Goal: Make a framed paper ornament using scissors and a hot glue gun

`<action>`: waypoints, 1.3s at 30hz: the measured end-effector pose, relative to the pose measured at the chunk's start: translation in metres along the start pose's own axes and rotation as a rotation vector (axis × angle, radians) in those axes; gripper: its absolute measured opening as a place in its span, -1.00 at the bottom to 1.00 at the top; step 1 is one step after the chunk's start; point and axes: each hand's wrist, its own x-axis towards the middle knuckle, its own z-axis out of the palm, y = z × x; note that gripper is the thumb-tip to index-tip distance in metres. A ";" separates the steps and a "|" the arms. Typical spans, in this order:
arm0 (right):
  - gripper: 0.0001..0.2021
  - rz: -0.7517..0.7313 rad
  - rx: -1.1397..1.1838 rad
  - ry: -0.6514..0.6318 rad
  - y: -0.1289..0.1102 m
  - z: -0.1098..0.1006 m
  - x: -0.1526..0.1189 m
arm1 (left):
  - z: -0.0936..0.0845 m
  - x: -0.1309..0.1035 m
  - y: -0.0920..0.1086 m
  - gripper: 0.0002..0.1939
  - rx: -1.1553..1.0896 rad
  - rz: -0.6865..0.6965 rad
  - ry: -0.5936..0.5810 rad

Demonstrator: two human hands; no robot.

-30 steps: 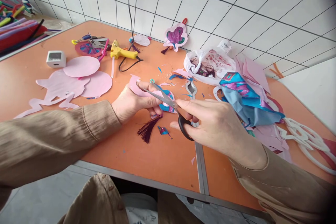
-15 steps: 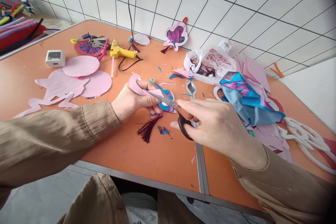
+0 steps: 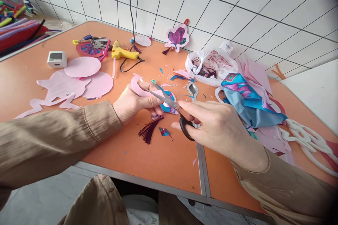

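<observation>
My left hand (image 3: pixel 134 100) is closed on a flat pink and blue tasselled ornament (image 3: pixel 169 107), partly hidden by the fingers and blades. From its lower side a dark purple tassel (image 3: pixel 150 130) hangs over the table. A curled pink strip (image 3: pixel 136 86) sticks up along the thumb. My right hand (image 3: pixel 211 117) grips black-handled scissors (image 3: pixel 187 129). Their blades point left, spread a little apart, with the pink edge by the left thumb between or beside them; which one I cannot tell. A small blue and purple scrap (image 3: pixel 164 132) lies below the ornament.
At the left lie pink cut-outs (image 3: pixel 97 84), a white cube-shaped device (image 3: pixel 57 59) and a yellow glue gun (image 3: pixel 124 53). A plastic bag (image 3: pixel 221 63) of dark cords, blue patterned fabric (image 3: pixel 248 102) and white cords (image 3: pixel 308 133) crowd the right. A finished-looking pink ornament (image 3: pixel 177 38) leans on the tiled wall.
Both hands, the scissors and the ornament hold almost the same pose. The whole view has shifted very slightly.
</observation>
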 end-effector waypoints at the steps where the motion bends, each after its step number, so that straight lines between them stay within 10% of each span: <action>1: -0.93 -0.001 0.000 0.004 0.000 0.000 0.000 | 0.000 0.000 0.000 -0.71 -0.002 -0.001 -0.002; 39: -0.93 0.010 0.013 0.007 -0.002 0.000 0.000 | 0.001 -0.001 0.000 -0.73 -0.009 -0.031 0.001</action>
